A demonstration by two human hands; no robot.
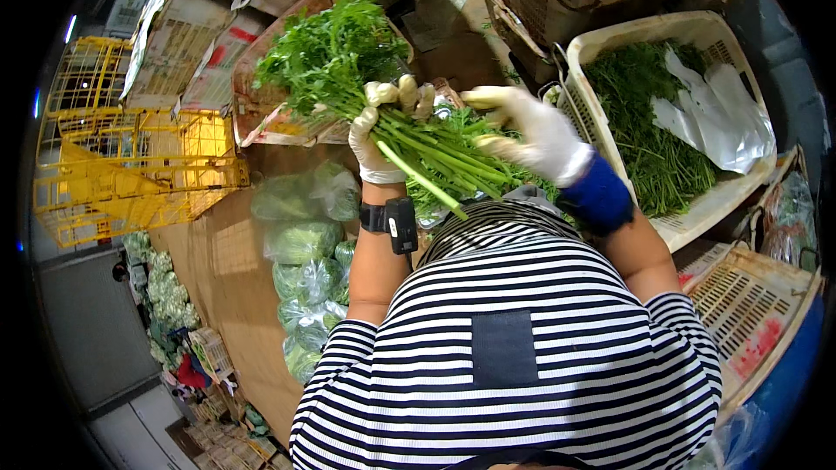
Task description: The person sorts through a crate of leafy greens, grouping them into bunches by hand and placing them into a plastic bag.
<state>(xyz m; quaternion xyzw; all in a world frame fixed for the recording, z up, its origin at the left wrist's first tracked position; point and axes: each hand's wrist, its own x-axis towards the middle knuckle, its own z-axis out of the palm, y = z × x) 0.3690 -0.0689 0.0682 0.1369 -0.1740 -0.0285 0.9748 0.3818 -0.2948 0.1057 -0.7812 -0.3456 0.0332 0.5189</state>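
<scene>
My left hand (382,121), in a pale glove, is closed around a bunch of leafy green vegetables (333,46). The leaves fan out to the upper left, and the cut stems point down to the right toward my striped shirt. Beside the stems is my right hand (542,134), also gloved and a little blurred. Its thumb and fingers are apart, with nothing visible between them. More loose greens (428,192) lie below the bunch, partly hidden by the stems and my left wrist.
On the right stands a white plastic crate (604,121) of feathery greens with a clear plastic bag (718,117) on top. Bagged vegetables (304,241) sit on the floor at left. A reddish crate (251,88), yellow wire cages (124,170) and stacked crates (575,0) stand around.
</scene>
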